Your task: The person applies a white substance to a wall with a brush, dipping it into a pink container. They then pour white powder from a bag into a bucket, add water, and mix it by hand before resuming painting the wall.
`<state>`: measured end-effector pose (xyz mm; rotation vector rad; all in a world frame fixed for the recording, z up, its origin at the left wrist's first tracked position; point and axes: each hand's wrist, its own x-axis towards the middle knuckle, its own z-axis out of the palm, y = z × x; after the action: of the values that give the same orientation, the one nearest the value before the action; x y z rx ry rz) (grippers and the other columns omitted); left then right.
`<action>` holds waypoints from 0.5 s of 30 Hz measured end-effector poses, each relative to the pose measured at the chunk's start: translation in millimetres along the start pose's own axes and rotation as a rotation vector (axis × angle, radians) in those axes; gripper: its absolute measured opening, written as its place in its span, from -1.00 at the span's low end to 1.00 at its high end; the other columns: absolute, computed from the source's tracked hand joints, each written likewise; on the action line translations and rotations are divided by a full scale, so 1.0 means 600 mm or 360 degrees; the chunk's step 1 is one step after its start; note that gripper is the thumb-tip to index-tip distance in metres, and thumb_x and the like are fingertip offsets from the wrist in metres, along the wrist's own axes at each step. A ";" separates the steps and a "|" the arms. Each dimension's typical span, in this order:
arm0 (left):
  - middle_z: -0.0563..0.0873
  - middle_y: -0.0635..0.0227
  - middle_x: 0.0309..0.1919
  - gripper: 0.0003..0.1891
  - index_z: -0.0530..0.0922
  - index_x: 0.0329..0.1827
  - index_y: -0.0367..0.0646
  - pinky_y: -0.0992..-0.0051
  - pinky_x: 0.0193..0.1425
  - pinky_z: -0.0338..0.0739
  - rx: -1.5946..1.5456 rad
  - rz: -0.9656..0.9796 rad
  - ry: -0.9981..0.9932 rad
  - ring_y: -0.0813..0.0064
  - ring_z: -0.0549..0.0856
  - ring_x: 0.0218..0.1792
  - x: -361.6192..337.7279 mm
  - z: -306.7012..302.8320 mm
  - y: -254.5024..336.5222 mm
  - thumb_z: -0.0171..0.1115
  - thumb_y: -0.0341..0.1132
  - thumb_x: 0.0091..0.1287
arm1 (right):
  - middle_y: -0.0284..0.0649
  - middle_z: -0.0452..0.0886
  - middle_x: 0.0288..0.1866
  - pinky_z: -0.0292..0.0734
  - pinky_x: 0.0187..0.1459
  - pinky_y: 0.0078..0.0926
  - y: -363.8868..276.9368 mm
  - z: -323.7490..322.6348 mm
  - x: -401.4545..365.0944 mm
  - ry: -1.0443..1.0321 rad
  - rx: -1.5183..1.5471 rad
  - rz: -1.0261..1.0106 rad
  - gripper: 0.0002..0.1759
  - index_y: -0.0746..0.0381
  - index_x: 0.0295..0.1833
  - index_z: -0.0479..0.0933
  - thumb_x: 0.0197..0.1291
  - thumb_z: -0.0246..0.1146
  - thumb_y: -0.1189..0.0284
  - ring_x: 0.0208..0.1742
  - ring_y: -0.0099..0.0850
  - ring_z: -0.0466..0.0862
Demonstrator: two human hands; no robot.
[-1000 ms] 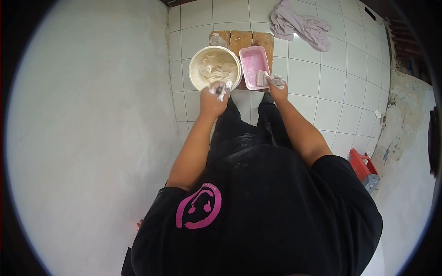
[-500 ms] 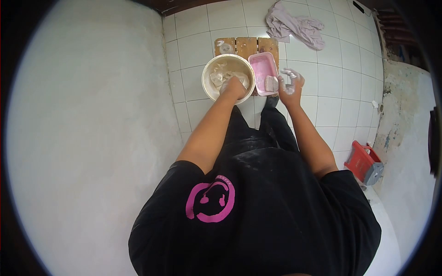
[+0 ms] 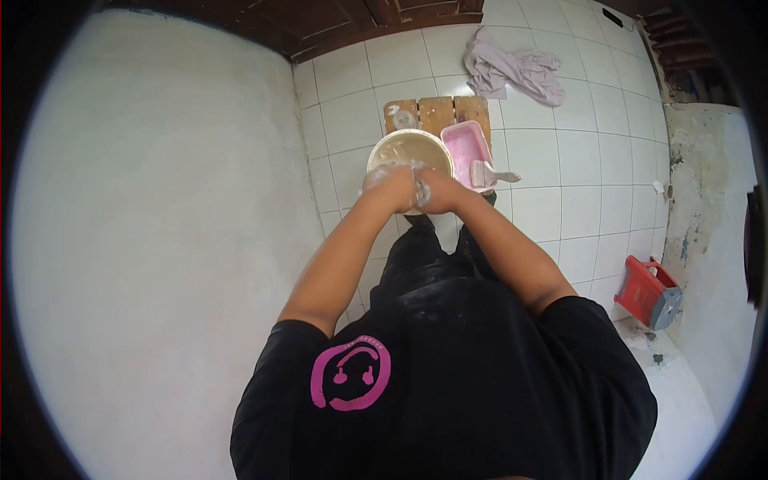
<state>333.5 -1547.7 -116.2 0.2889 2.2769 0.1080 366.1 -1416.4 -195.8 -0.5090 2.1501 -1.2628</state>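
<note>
A cream bucket [image 3: 412, 134] stands on a slatted wooden stool [image 3: 436, 112]. My left hand [image 3: 390, 182] and my right hand [image 3: 436, 190] meet at the bucket's near side, both coated whitish. Their fingers are curled in close together; what lies between them, if anything, is hidden. Pale stuff shows inside the bucket past my hands. To the right of the bucket is a pink tray [image 3: 468, 142] with pink residue. A paintbrush [image 3: 483, 174] rests across its near end, handle pointing right, apart from my right hand.
A small round clear item [image 3: 404, 120] sits on the stool behind the bucket. Crumpled pale cloth [image 3: 512, 68] lies on the tiled floor [image 3: 536, 148]. A red and grey container [image 3: 646, 292] is by the right wall. A plastered wall [image 3: 160, 240] runs along the left; dark wooden panelling [image 3: 336, 24] is at the back.
My right hand has left the paintbrush and come across to the bucket. My left hand has drawn back from inside the bucket to its near side. The view has tilted up slightly.
</note>
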 end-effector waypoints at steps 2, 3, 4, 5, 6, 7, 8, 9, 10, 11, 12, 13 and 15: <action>0.70 0.09 -0.13 -0.72 0.67 -0.15 -0.12 0.22 0.00 0.59 0.0069 0.0120 -0.0081 0.14 0.70 -0.06 -0.028 -0.029 0.012 0.23 -0.25 0.09 | 0.12 0.62 -0.09 0.47 0.09 -0.15 0.020 0.019 0.001 0.0027 0.0023 -0.0008 -0.65 0.29 -0.10 0.56 -0.03 0.25 0.36 0.01 0.05 0.58; 0.70 0.09 -0.13 -0.72 0.67 -0.15 -0.12 0.22 0.00 0.59 0.0070 0.0129 -0.0071 0.14 0.70 -0.06 -0.033 -0.037 0.015 0.23 -0.25 0.09 | 0.11 0.62 -0.09 0.48 0.08 -0.15 0.008 0.016 -0.004 -0.0032 -0.0008 0.0019 -0.67 0.26 -0.11 0.57 -0.01 0.24 0.35 -0.01 0.04 0.59; 0.71 0.09 -0.13 -0.72 0.67 -0.15 -0.12 0.22 -0.01 0.59 0.0132 0.0095 -0.0110 0.14 0.70 -0.07 -0.038 -0.043 0.018 0.24 -0.26 0.08 | 0.09 0.63 -0.10 0.48 0.06 -0.15 -0.001 0.015 -0.008 -0.0094 -0.0033 0.0048 -0.70 0.24 -0.13 0.58 0.01 0.24 0.34 -0.02 0.03 0.60; 0.71 0.09 -0.14 -0.73 0.67 -0.16 -0.11 0.21 -0.01 0.60 0.0193 0.0058 -0.0152 0.15 0.70 -0.08 -0.043 -0.047 0.019 0.24 -0.27 0.08 | 0.06 0.63 -0.12 0.50 0.01 -0.14 0.022 0.032 -0.005 -0.0030 -0.0049 -0.0060 -0.73 0.20 -0.14 0.59 0.04 0.22 0.33 -0.07 0.03 0.61; 0.71 0.09 -0.14 -0.73 0.67 -0.16 -0.11 0.21 -0.01 0.60 0.0194 0.0059 -0.0150 0.15 0.70 -0.08 -0.046 -0.050 0.019 0.24 -0.27 0.08 | 0.06 0.63 -0.12 0.50 0.01 -0.14 0.029 0.038 -0.003 -0.0028 -0.0051 -0.0060 -0.73 0.20 -0.14 0.59 0.04 0.22 0.33 -0.07 0.03 0.61; 0.71 0.10 -0.16 -0.74 0.68 -0.17 -0.11 0.22 -0.02 0.60 0.0231 0.0069 -0.0101 0.15 0.70 -0.09 -0.049 -0.052 0.018 0.24 -0.30 0.08 | 0.06 0.63 -0.14 0.49 0.00 -0.14 0.036 0.044 -0.003 0.0064 -0.0079 -0.0117 -0.73 0.21 -0.14 0.59 0.03 0.23 0.35 -0.08 0.03 0.60; 0.72 0.11 -0.18 -0.76 0.68 -0.18 -0.11 0.22 -0.03 0.60 0.0267 0.0079 -0.0056 0.15 0.70 -0.09 -0.055 -0.054 0.018 0.23 -0.32 0.08 | 0.07 0.63 -0.16 0.49 -0.01 -0.13 0.043 0.051 -0.004 0.0154 -0.0104 -0.0172 -0.73 0.21 -0.13 0.58 0.03 0.23 0.37 -0.10 0.04 0.60; 0.72 0.11 -0.18 -0.76 0.68 -0.18 -0.11 0.22 -0.03 0.60 0.0265 0.0080 -0.0065 0.15 0.70 -0.09 -0.059 -0.058 0.018 0.23 -0.32 0.08 | 0.07 0.63 -0.16 0.49 -0.01 -0.13 0.041 0.052 -0.007 0.0151 -0.0099 -0.0166 -0.73 0.21 -0.13 0.58 0.03 0.23 0.37 -0.10 0.04 0.60; 0.72 0.13 -0.20 -0.75 0.67 -0.15 -0.11 0.22 -0.04 0.60 0.0280 0.0130 0.0005 0.14 0.71 -0.11 -0.062 -0.066 0.019 0.22 -0.33 0.09 | 0.07 0.62 -0.16 0.49 -0.01 -0.14 0.040 0.051 -0.008 0.0238 0.0021 -0.0121 -0.73 0.22 -0.12 0.58 0.03 0.22 0.40 -0.10 0.05 0.60; 0.72 0.15 -0.22 -0.74 0.66 -0.12 -0.10 0.22 -0.06 0.61 0.0294 0.0180 0.0074 0.13 0.71 -0.13 -0.068 -0.074 0.019 0.21 -0.34 0.10 | 0.08 0.62 -0.17 0.49 -0.01 -0.15 0.039 0.050 -0.009 0.0324 0.0141 -0.0075 -0.73 0.22 -0.11 0.57 0.02 0.21 0.43 -0.10 0.05 0.59; 0.72 0.18 -0.24 -0.73 0.65 -0.11 -0.10 0.24 -0.07 0.61 0.0179 0.0282 0.0380 0.14 0.71 -0.14 -0.088 -0.083 0.018 0.22 -0.36 0.10 | 0.08 0.62 -0.17 0.49 -0.01 -0.15 0.029 0.041 -0.013 0.0317 0.0148 -0.0071 -0.73 0.22 -0.11 0.57 0.02 0.21 0.43 -0.10 0.05 0.59; 0.71 0.21 -0.26 -0.72 0.63 -0.09 -0.11 0.25 -0.09 0.61 0.0066 0.0382 0.0688 0.16 0.70 -0.15 -0.114 -0.095 0.015 0.24 -0.38 0.10 | 0.08 0.62 -0.18 0.50 -0.02 -0.16 0.013 0.023 -0.017 0.0307 0.0142 -0.0060 -0.73 0.24 -0.10 0.56 0.03 0.20 0.46 -0.11 0.06 0.60; 0.69 0.24 -0.22 -0.69 0.60 -0.07 -0.09 0.29 -0.04 0.58 -0.0530 0.0604 0.1329 0.21 0.70 -0.13 -0.155 -0.120 -0.001 0.32 -0.38 0.08 | 0.06 0.63 -0.19 0.51 -0.03 -0.22 -0.001 0.003 -0.025 0.0310 0.0190 -0.0071 -0.71 0.27 -0.06 0.55 0.06 0.17 0.49 -0.13 0.03 0.62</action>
<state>338.8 -1569.5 -1.2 0.5729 2.9192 0.9471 378.5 -1409.0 -191.5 -0.4001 2.2143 -1.5096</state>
